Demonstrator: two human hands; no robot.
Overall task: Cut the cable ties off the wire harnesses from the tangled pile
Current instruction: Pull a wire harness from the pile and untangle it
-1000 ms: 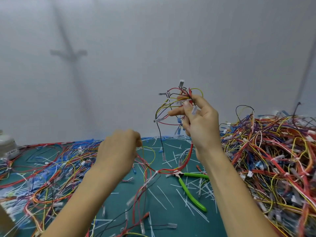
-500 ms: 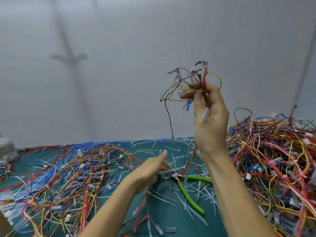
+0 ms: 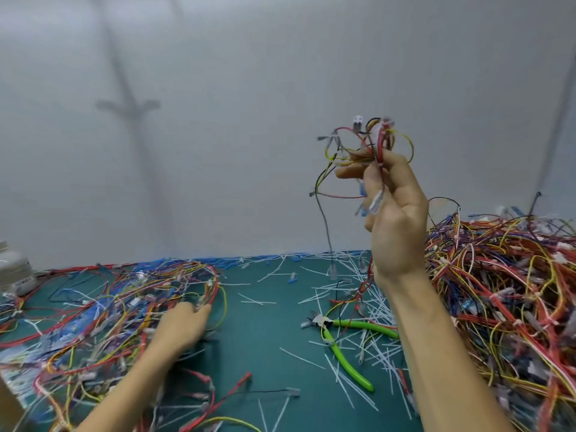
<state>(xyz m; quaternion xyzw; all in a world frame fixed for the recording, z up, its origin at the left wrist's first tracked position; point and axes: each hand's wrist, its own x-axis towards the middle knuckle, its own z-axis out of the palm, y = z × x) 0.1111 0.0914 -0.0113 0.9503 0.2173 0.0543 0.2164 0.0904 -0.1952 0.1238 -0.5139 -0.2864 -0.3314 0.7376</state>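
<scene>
Grey wall fills the bkgd; below it a teal mat (image 3: 265, 344) covers the bench. Right hand (image 3: 397, 222) is raised well above the mat, fingers and thumb curled round a small wire harness (image 3: 372, 145). Red, yellow and black leads w/ white connectors fan out above the fist. One dark lead hangs down left of the wrist, and a red strand trails from under the hand to the mat. Right of that grip, beside the forearm, sits the tangled pile (image 3: 505, 294), high and dense. Below the grip, left of the forearm, green-handled cutters (image 3: 344, 349) lie flat on the mat among white cut tie scraps (image 3: 358, 296), untouched. Left hand (image 3: 184, 324) is low, far left of the grip, fingers stretched fwd and holding nothing. Its tips touch the edge of a flatter spread of loose wires (image 3: 103, 310); it's blurred, so no finer detail. White container (image 3: 14, 272) sits at far left edge.
</scene>
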